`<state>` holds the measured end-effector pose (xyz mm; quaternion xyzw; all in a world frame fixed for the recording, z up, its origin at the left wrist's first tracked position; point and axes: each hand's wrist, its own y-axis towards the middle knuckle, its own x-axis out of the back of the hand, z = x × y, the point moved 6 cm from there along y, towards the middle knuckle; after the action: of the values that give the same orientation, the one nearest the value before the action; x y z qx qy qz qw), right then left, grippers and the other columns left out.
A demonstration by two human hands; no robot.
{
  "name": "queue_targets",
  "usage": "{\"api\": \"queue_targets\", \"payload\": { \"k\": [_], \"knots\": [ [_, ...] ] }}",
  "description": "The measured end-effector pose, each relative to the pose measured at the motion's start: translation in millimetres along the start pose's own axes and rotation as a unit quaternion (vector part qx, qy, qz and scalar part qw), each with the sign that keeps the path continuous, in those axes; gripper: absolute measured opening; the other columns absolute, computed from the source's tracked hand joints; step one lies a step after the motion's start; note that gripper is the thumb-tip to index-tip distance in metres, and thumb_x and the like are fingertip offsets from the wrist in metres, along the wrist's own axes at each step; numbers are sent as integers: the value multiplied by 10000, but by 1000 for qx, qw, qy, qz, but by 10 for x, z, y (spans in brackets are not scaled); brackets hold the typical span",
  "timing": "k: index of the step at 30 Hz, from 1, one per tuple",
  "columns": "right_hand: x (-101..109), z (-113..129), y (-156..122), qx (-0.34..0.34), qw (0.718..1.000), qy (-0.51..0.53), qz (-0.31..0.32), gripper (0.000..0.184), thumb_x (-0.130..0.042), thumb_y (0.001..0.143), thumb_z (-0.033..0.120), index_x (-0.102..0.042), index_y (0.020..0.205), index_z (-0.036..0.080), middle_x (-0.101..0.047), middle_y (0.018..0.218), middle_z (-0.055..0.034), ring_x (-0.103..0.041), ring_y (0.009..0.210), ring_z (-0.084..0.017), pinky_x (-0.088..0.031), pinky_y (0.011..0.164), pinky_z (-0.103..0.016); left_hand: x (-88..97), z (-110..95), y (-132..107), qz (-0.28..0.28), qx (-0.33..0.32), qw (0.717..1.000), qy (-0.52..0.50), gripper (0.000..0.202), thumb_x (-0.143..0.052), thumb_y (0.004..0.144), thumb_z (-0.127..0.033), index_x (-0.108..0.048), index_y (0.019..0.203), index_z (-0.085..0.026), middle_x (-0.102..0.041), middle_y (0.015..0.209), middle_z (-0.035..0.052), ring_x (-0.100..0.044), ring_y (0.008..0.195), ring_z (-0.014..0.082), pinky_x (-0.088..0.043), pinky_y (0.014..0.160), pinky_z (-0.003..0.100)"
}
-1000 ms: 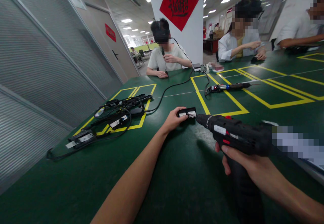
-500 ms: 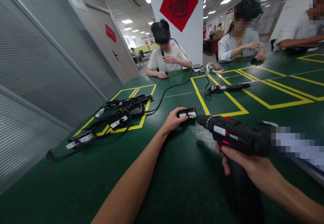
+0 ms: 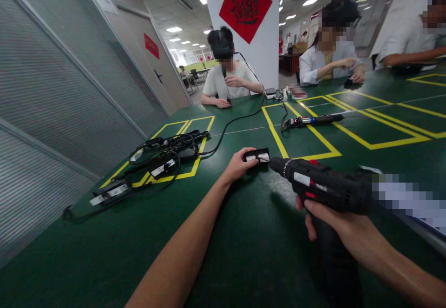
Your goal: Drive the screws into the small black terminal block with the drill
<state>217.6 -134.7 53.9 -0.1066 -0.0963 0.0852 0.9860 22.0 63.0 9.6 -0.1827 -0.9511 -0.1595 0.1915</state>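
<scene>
My left hand [image 3: 240, 165] grips a small black box with white labels [image 3: 264, 158] by its left end, its labelled side turned toward me, on the green table [image 3: 240, 247]. In my right hand [image 3: 324, 215] is a black cordless drill [image 3: 324, 185] with red accents, my fingers wrapped round its handle. The drill points left, and its thin bit reaches the labelled side of the box. Whether the tip is in a screw or only rests on the surface is too small to tell.
Left, several black power adapters with cables [image 3: 163, 159] lie across yellow tape outlines. A soldering-iron-like tool [image 3: 313, 120] with a cord lies beyond the drill. A blurred flat object [image 3: 411, 201] is at right. Across the table sit a person in a headset [image 3: 230, 78] and other people.
Almost nothing differs. The view has shifted very slightly; both hands, the box and the drill keep their places against each other.
</scene>
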Motion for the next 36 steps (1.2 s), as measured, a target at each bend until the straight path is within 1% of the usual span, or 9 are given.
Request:
{"api": "queue_targets", "payload": {
  "k": [3, 7, 11, 18, 25, 31, 36],
  "knots": [
    [9, -28, -7, 0, 1000, -1, -4, 282, -420, 887, 449, -582, 936, 223, -618, 575, 16, -538, 576, -153, -368, 576, -288, 1, 8, 2, -1, -1, 1000, 0, 493, -641, 711, -334, -520, 1158, -162, -626, 1009, 74, -604, 838, 171, -478, 729, 275],
    [2, -45, -8, 2, 1000, -5, 8, 294, -416, 890, 448, -595, 899, 215, -625, 596, 5, -553, 618, -159, -377, 613, -298, -2, 3, -2, -1, 1, 1000, 0, 500, -637, 713, -350, -519, 1161, -162, -628, 998, 74, -604, 808, 163, -477, 701, 268],
    [3, -46, 15, -4, 1000, 2, 6, 304, -425, 881, 463, -603, 884, 217, -630, 595, 2, -558, 623, -167, -387, 651, -313, -1, -12, -3, -6, 0, 1000, -3, 490, -637, 711, -337, -526, 1154, -156, -628, 1007, 75, -602, 833, 166, -476, 729, 274],
    [2, -49, 2, -15, 1000, 8, 1, 338, -446, 852, 503, -625, 874, 217, -633, 609, -10, -568, 633, -192, -404, 657, -327, -5, -15, 3, -1, -3, 1000, -6, 483, -637, 713, -313, -522, 1154, -152, -622, 1028, 76, -597, 866, 169, -473, 763, 279],
    [-2, -26, 0, -25, 1000, 5, 3, 301, -448, 857, 469, -622, 864, 223, -635, 601, -10, -573, 643, -191, -408, 673, -326, -1, -19, 1, -2, -3, 1000, -1, 491, -638, 712, -311, -520, 1159, -149, -624, 1028, 81, -600, 865, 173, -475, 762, 282],
    [-4, -40, 8, 3, 1000, 2, 11, 285, -415, 886, 455, -577, 920, 223, -628, 599, 15, -570, 628, -165, -394, 663, -308, 1, -16, 5, -6, -6, 1000, -1, 487, -646, 700, -314, -532, 1146, -154, -629, 1019, 75, -600, 852, 169, -472, 749, 275],
    [2, -36, 7, 14, 1000, -7, 12, 285, -409, 892, 455, -571, 928, 224, -627, 602, 16, -567, 622, -161, -391, 641, -300, -5, -25, -2, -5, 3, 1000, -12, 493, -642, 704, -323, -528, 1151, -149, -629, 1021, 82, -602, 850, 170, -474, 747, 279]
  ]
}}
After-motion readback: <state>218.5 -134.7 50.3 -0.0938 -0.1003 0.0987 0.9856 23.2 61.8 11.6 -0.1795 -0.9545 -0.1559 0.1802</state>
